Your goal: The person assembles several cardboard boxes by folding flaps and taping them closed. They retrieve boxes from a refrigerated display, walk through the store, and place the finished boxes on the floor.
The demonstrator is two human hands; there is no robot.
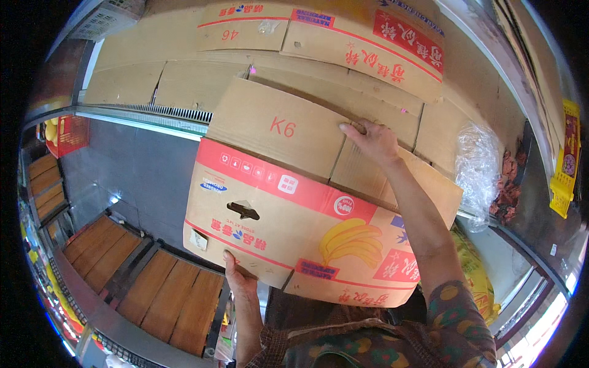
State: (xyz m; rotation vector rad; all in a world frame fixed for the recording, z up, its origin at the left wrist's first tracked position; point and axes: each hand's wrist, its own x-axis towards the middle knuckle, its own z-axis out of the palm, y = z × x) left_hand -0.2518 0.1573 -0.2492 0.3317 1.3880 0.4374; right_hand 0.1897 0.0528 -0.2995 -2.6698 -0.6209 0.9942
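Spanning twelve o'clock: cardboard sheets [392, 46], layered. At centre, banana-print carton [282, 211], flattened, held two-handed. Plastic wrap [478, 178] at three o'clock. Right hand [377, 141], two o'clock: fingers clamped on upper flaps [276, 107]. Left hand [241, 281], seven o'clock: thumb on printed face, other fingers hidden, seemingly clamped on lower edge. Best handling, probably: support both edges evenly, press flaps flat, avoid snagging plastic wrap.

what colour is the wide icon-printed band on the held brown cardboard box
The icon-printed band is pinkish red, showing best in the head view.
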